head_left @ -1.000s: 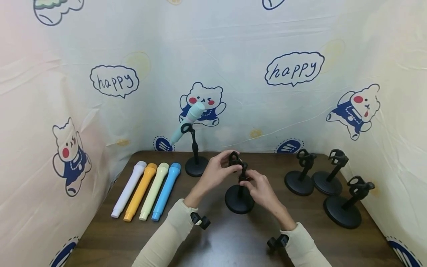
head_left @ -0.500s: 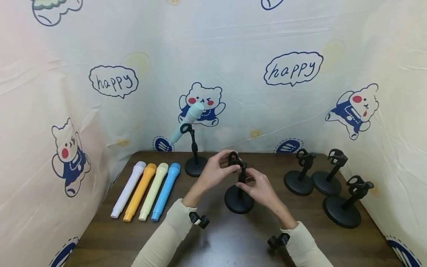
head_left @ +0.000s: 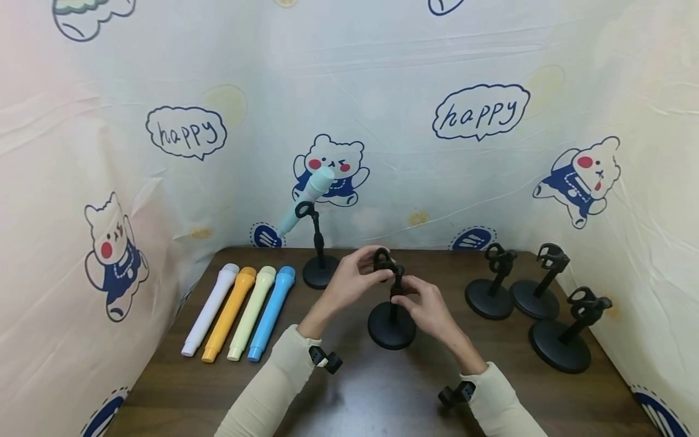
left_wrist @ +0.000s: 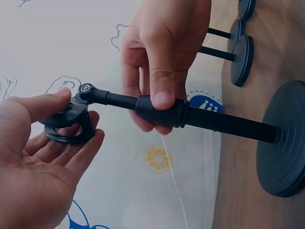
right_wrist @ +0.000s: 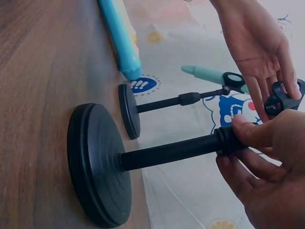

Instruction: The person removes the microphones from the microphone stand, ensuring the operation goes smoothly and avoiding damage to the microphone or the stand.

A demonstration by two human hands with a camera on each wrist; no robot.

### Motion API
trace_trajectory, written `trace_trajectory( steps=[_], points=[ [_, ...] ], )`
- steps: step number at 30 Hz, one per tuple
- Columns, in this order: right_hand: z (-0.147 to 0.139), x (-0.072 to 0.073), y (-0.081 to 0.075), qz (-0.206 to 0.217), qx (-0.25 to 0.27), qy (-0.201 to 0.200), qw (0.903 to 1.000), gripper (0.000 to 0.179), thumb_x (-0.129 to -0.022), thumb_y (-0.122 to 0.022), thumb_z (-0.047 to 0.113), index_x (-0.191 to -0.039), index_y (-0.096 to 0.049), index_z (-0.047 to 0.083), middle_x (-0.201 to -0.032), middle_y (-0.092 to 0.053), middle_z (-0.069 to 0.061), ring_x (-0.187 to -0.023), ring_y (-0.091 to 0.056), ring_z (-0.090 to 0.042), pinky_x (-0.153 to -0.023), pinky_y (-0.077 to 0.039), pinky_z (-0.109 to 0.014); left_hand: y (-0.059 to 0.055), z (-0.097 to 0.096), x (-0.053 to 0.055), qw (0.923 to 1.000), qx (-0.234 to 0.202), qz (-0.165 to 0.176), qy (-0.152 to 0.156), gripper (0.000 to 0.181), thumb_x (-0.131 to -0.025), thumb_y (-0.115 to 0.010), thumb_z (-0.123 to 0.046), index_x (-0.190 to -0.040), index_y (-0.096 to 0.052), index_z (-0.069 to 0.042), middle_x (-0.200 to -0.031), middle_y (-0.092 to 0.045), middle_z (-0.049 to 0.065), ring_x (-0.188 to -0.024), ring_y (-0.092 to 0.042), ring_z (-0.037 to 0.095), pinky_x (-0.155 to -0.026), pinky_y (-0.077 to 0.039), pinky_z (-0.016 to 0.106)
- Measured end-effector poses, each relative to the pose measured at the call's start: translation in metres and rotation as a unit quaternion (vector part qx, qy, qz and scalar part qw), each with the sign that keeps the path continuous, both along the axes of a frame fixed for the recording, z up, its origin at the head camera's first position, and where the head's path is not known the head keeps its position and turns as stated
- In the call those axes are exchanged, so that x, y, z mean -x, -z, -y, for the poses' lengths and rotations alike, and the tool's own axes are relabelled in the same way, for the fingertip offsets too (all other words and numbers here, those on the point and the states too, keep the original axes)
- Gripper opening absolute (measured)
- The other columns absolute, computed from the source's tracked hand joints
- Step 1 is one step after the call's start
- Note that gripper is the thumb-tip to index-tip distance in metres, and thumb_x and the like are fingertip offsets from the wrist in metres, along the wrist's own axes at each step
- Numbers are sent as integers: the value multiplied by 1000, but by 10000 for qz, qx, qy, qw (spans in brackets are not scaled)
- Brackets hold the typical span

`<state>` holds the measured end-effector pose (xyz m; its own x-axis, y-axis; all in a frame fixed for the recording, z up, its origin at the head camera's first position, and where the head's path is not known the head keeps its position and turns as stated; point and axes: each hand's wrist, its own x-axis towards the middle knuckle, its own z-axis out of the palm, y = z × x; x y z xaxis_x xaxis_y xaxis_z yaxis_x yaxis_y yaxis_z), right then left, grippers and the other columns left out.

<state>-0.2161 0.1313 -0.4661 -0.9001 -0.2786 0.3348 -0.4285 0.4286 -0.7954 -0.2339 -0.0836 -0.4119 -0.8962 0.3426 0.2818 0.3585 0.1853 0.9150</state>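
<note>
The stand at the centre of the head view looks like matt black plastic or coated metal, its base smooth with faint rings; the screw at its joint, left of centre in the left wrist view, looks metallic. The blue microphone at left appears smooth plastic with a soft sheen. The table shows dark wood grain, glossy at lower centre. Creased, smooth sheeting behind could be cloth or plastic. The sleeves at the bottom are matt cloth.
</note>
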Motion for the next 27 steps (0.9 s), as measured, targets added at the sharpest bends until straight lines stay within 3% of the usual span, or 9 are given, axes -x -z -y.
trace_trajectory(
  steps=[8, 12, 16, 21, 27],
  points=[
    [-3, 0, 0, 92, -6, -360, 9993, 29, -100, -71, 1, -129, -72, 7, -125, -75, -14, -113, -72, -32, -103, -58, -58, -1, 0, -1, 10000, 10, 52, -12, 43, -99, -79, -25, -139, -66, -18, -132, -74, 6, -128, -70, 23, -110, -56, 39],
    [-4, 1, 0, 127, -95, -315, 9994, 31, -100, -73, 6, -130, -71, 10, -122, -76, -10, -112, -72, -29, -103, -58, -57, -1, 1, -1, 10000, -7, -10, -10, 43, -99, -79, -24, -140, -65, -17, -132, -74, 6, -129, -70, 24, -110, -56, 39],
    [-3, 2, 0, 137, -128, -254, 9995, 43, -96, -81, 13, -136, -64, 10, -122, -75, -11, -112, -72, -27, -102, -58, -58, -2, 1, -1, 10000, -8, -44, 7, 46, -98, -79, -24, -141, -65, -16, -132, -73, 7, -128, -71, 24, -109, -58, 39],
    [1, 3, 0, 307, -175, 102, 9993, 58, -89, -89, 23, -138, -58, 13, -121, -73, -11, -111, -72, -25, -99, -60, -52, -1, 1, 0, 10000, 29, -41, 11, 48, -98, -79, -24, -142, -64, -12, -132, -73, 8, -126, -71, 25, -106, -59, 38],
    [4, 6, -2, 387, -314, 543, 9973, 51, -85, -93, 25, -123, -62, 13, -107, -69, -6, -100, -71, -19, -92, -62, -42, -1, -1, 0, 10000, 4, -29, -11, 46, -98, -79, -23, -141, -65, -12, -132, -74, 8, -126, -71, 25, -106, -59, 37]
  ],
)
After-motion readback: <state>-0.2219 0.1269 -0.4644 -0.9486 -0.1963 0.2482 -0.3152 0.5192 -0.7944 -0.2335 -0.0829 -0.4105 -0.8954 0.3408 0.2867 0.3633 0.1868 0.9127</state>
